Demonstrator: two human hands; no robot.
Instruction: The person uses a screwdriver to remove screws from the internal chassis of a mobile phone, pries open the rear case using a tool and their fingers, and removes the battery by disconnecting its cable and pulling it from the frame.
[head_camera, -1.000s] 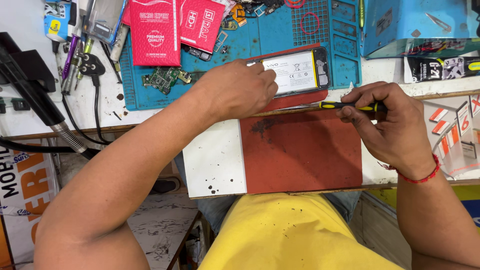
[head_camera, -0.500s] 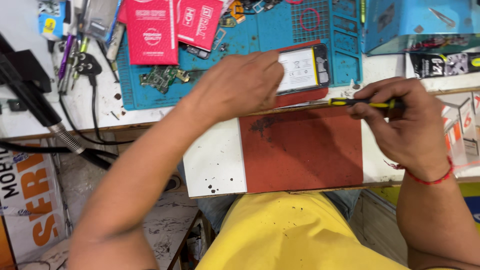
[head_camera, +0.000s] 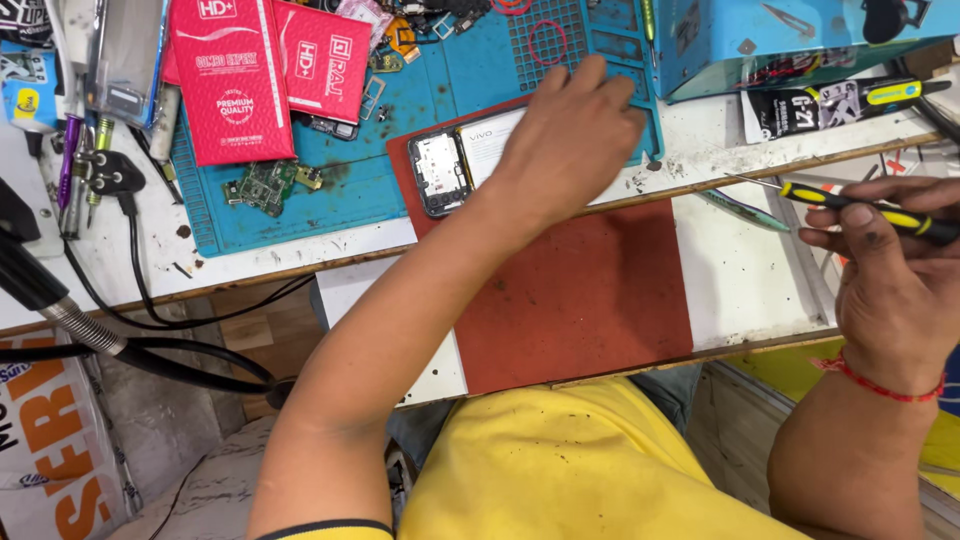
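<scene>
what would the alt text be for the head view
A person's left hand rests on an opened phone lying on a red mat, while the right hand holds a yellow-and-black screwdriver off to the side above a cluttered repair bench.

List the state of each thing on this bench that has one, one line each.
Phone: back cover off, insides exposed, flat on the red mat.
Left hand: pressed flat on the phone.
Right hand: gripping a screwdriver, tip off the phone.
Circuit board: loose on the blue mat.
</scene>
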